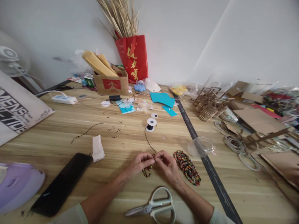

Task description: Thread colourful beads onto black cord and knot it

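Observation:
My left hand (141, 161) and my right hand (165, 161) meet above the table, thumbs and fingertips pinched close together. From beneath the left fingers hangs a small loop of multicoloured beads (147, 173). A thin black cord (147, 138) runs from a white spool (151, 124) to the fingertips, where the right hand pinches it by the beads. Fingers hide the exact join. Right of my right hand lies a heap of strung multicoloured beads (187, 168). Scissors with pale handles (161, 203) rest between my forearms, blades pointing left.
A black phone (63, 183) and a folded white tissue (98, 148) lie to the left. Farther back are short cord scraps (114, 130), blue paper (162, 99) and a cardboard box (111, 84). Clear plastic rings (202, 146) and woven baskets (207, 104) occupy the right.

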